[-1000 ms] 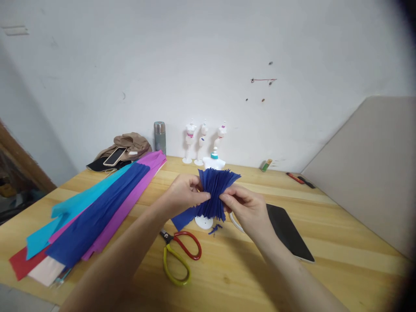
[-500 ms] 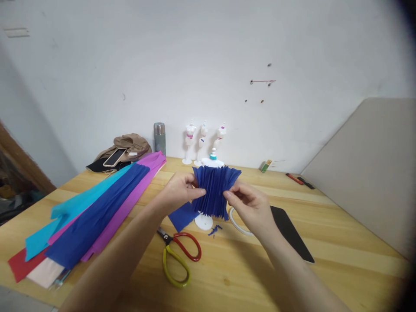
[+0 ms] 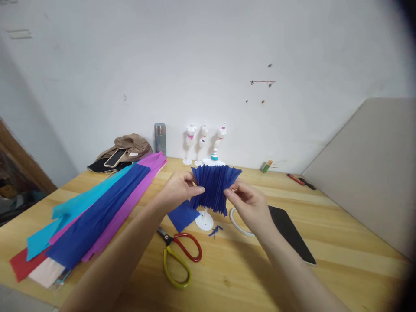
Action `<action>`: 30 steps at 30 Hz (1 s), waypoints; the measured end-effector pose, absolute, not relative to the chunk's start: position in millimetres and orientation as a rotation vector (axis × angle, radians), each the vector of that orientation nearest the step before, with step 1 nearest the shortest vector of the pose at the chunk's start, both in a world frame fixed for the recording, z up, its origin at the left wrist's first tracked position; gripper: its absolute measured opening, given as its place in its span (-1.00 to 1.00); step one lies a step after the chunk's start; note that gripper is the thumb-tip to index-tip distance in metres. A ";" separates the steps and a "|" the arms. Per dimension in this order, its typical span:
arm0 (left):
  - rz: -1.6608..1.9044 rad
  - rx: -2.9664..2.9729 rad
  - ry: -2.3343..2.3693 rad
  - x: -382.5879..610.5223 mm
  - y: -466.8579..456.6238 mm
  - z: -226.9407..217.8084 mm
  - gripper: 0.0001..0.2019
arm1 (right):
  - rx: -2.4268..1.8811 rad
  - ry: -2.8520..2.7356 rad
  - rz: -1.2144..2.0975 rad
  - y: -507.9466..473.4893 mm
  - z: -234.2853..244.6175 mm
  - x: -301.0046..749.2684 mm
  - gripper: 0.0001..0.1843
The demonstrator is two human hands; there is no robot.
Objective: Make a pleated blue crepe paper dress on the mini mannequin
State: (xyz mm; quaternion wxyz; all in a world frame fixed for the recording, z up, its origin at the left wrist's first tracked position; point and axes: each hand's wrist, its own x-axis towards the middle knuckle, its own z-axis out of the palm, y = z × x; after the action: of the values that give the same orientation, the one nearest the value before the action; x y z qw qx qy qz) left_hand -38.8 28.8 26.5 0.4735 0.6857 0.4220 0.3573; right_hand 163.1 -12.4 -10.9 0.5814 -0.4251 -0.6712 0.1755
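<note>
Both hands have lifted a little and drawn apart since a second ago, so the pleated blue paper (image 3: 212, 188) spreads wider and the round foot of the white stand (image 3: 204, 222) shows beneath it. The left hand (image 3: 178, 190) pinches the paper's left edge between thumb and fingers, and the right hand (image 3: 250, 203) pinches its right edge. It hangs over the middle of the table (image 3: 341, 242). Scissors (image 3: 178, 255) lie toward the near edge, and coloured sheets (image 3: 94, 212) stretch toward the left edge.
</note>
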 end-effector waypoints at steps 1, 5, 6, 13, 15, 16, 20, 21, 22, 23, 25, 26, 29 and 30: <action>0.877 1.671 1.034 -39.0 29.2 26.2 -0.85 | -1.005 -1.550 0.428 -12.2 -11.5 162.7 -0.78; 0.905 1.701 1.019 -40.6 30.6 26.9 -0.84 | -1.048 -1.497 0.481 -12.7 -11.7 161.5 -0.78; 0.910 1.714 1.003 -41.0 31.0 27.2 -0.83 | -1.057 -1.486 0.497 -13.0 -11.2 161.2 -0.78; 0.879 1.699 0.964 -40.9 33.8 26.4 -0.82 | -1.049 -1.396 0.578 -14.3 -6.8 159.1 -0.80; 0.881 1.675 0.946 -40.8 33.9 25.9 -0.80 | -1.038 -1.402 0.594 -14.8 -6.1 158.5 -0.81; 0.880 1.665 0.940 -40.9 33.8 25.7 -0.78 | -1.037 -1.404 0.599 -15.1 -5.8 158.2 -0.81; 0.875 1.635 0.929 -41.4 33.7 24.4 -0.76 | -1.054 -1.397 0.590 -16.5 -5.5 156.7 -0.82; 0.875 1.626 0.921 -41.5 33.8 23.9 -0.76 | -1.055 -1.394 0.588 -16.6 -5.8 156.4 -0.82; 0.877 1.617 0.908 -41.4 34.0 23.3 -0.76 | -1.053 -1.391 0.589 -16.5 -6.3 156.2 -0.82; 0.882 1.608 0.894 -41.2 34.3 22.6 -0.75 | -1.050 -1.385 0.594 -16.3 -7.0 156.0 -0.82; 0.891 1.593 0.875 -40.5 35.1 21.1 -0.73 | -1.048 -1.361 0.611 -15.6 -8.5 155.6 -0.81; 0.896 1.590 0.870 -39.9 35.6 20.3 -0.72 | -1.052 -1.345 0.621 -15.2 -9.2 155.3 -0.81; 0.909 1.576 0.862 -38.0 36.9 17.7 -0.71 | -1.066 -1.294 0.668 -15.2 -9.5 153.8 -0.77; 0.914 1.570 0.853 -37.4 37.2 16.9 -0.71 | -1.066 -1.280 0.683 -15.6 -9.1 153.0 -0.75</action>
State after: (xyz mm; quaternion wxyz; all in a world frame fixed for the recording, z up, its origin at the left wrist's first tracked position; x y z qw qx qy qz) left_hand -37.4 37.2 16.9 0.5373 0.6599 0.3583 0.3840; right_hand 153.0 -15.6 -9.1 0.6214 -0.4638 -0.5571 0.2972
